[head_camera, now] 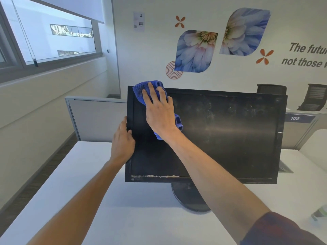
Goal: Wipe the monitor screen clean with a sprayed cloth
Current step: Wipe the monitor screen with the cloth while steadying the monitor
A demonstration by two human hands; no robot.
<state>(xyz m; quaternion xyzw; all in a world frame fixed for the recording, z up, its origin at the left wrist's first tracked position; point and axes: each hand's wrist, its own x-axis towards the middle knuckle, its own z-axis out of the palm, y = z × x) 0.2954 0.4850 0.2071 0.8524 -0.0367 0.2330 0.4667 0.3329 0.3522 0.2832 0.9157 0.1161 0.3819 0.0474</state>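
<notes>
A black monitor [230, 135] stands on a round base on the white desk, its dark screen smeared with dust and pale streaks, mostly on the right half and along the bottom edge. My right hand [159, 112] presses a blue cloth [141, 89] flat against the screen's upper left corner; the cloth shows above the fingers and below the wrist. My left hand [123, 140] grips the monitor's left bezel at mid height, thumb on the front.
The white desk [88, 174] stretches toward me. A spray bottle [320, 213] lies at the desk's right edge, partly cut off. Grey partition panels [95, 117] stand behind the monitor, and black chair backs [313, 98] rise at the far right.
</notes>
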